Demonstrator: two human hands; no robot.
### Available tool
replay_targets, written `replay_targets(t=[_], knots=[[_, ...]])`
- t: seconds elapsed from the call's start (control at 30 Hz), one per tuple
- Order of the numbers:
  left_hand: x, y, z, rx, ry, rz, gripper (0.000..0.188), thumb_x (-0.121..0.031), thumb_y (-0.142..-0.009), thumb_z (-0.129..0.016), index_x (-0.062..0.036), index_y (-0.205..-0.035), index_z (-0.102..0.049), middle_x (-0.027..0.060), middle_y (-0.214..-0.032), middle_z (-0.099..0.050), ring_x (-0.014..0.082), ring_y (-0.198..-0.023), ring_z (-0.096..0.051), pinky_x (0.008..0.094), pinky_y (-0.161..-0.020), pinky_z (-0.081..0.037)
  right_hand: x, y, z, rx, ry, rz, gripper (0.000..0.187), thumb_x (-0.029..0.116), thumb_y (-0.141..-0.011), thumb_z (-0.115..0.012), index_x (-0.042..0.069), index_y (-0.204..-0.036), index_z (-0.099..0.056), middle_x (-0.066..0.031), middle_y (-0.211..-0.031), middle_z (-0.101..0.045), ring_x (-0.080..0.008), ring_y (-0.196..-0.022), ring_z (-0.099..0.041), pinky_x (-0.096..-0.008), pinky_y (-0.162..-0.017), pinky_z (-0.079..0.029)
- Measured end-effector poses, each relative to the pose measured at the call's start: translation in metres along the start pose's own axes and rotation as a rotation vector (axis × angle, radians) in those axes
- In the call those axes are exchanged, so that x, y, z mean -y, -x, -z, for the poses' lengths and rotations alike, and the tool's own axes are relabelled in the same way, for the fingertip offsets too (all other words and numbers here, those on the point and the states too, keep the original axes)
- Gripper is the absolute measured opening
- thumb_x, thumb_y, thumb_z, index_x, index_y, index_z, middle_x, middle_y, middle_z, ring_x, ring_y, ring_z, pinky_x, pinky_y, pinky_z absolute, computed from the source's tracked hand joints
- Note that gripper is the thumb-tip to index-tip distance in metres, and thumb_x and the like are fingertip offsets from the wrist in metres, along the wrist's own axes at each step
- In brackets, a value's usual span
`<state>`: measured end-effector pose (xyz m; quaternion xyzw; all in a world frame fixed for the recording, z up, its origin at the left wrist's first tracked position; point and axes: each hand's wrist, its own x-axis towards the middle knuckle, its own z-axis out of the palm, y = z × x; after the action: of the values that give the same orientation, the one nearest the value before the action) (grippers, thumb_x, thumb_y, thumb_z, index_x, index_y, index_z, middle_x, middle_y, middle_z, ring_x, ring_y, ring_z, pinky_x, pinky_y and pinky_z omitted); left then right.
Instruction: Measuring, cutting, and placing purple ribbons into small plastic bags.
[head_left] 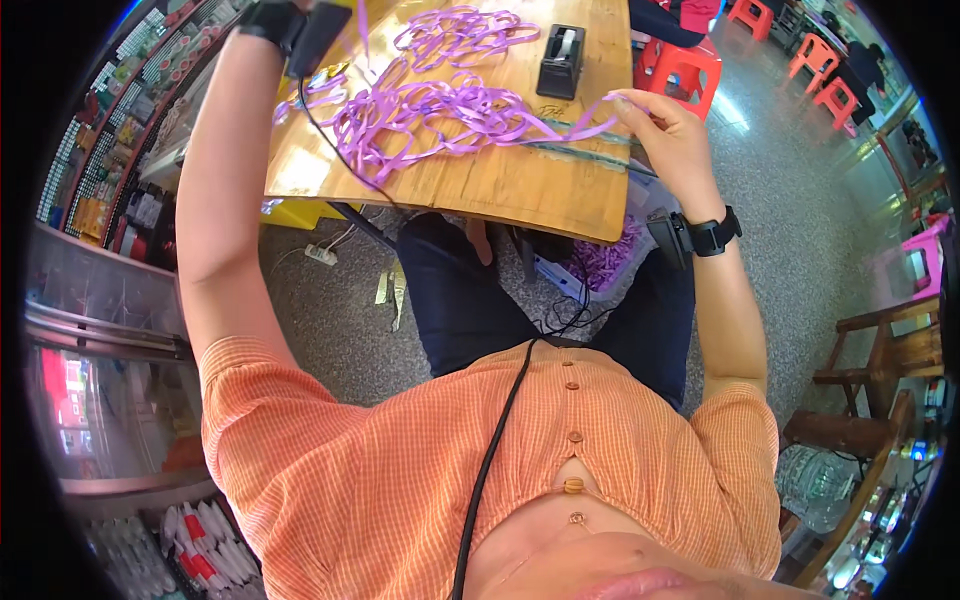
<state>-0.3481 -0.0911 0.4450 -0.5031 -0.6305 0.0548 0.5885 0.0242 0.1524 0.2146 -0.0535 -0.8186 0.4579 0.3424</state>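
Observation:
A tangle of narrow purple ribbon point(440, 115) lies in loose loops across the wooden table point(480, 195). At the table's right edge, my right hand point(668, 135) pinches a length of this ribbon between thumb and fingers, and the strand runs back to the heap. My left arm reaches to the upper left, where the wrist with its black band meets the picture's edge. Beyond that the left hand is cut off. One ribbon strand rises from the pile past the top edge near that wrist. A black tape dispenser point(561, 62) stands behind the ribbon, toward the right.
Below the table's right corner sits a clear tub point(578, 283) of purple shreds. A black cable point(335, 145) crosses the table's left part and hangs over its front edge. Red stools point(685, 75) stand behind on the right; stocked shelves point(125, 140) line the left.

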Motion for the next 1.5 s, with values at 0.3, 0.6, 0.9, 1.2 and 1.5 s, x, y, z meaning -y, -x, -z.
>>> replay_targets(t=[0.3,0.6,0.9,1.2,1.5], knots=[[-0.185,0.056,-0.029,0.819,0.391,0.090,0.020,-0.005,-0.084,-0.051,0.0039,-0.087,-0.069,0.0257,-0.095,-0.068,0.0405,-0.090,-0.066,0.0482,-0.080,-0.053,0.049,0.024,0.079,-0.210,0.111,0.305,0.026,0.008,-0.100,-0.054,0.001,-0.123,-0.065,-0.0067,-0.105,-0.069,-0.0130,-0.096,-0.064,-0.0263,-0.087,-0.051],[-0.354,-0.031,0.079,0.292,1.787,0.268,0.030,-0.026,-0.092,-0.067,-0.0023,-0.110,-0.068,0.0118,-0.094,-0.071,0.0189,-0.086,-0.068,0.0307,-0.080,-0.052,0.053,0.047,0.111,-0.274,0.050,0.206,0.026,0.007,-0.099,-0.056,0.000,-0.122,-0.065,-0.0068,-0.103,-0.069,-0.0138,-0.096,-0.064,-0.0272,-0.088,-0.050],[-0.432,-0.054,0.063,0.553,2.247,0.303,0.021,-0.018,-0.096,-0.062,0.0004,-0.105,-0.068,0.0024,-0.083,-0.069,0.0085,-0.076,-0.063,0.0255,-0.072,-0.049,0.006,0.059,0.123,-0.286,0.448,0.169,0.024,0.006,-0.096,-0.059,0.007,-0.117,-0.070,-0.0061,-0.096,-0.068,-0.0135,-0.088,-0.064,-0.0260,-0.080,-0.051],[-0.431,-0.037,0.036,0.696,2.289,0.232,0.022,-0.021,-0.095,-0.064,-0.0025,-0.105,-0.071,0.0003,-0.083,-0.069,0.0058,-0.081,-0.061,0.0214,-0.073,-0.045,-0.051,0.075,0.144,-0.304,0.359,-0.166,0.029,0.002,-0.096,-0.054,0.006,-0.120,-0.068,-0.0073,-0.105,-0.071,-0.0136,-0.091,-0.067,-0.0267,-0.082,-0.053],[-0.435,-0.029,0.028,0.600,2.027,0.175,0.022,-0.024,-0.093,-0.065,-0.0058,-0.101,-0.073,0.0025,-0.080,-0.069,0.0084,-0.076,-0.064,0.0256,-0.068,-0.050,-0.042,0.079,0.118,0.135,-0.222,-0.443,0.048,0.018,-0.091,-0.065,0.005,-0.136,-0.054,-0.0054,-0.098,-0.069,-0.0043,-0.065,-0.052,-0.0194,-0.059,-0.043]])
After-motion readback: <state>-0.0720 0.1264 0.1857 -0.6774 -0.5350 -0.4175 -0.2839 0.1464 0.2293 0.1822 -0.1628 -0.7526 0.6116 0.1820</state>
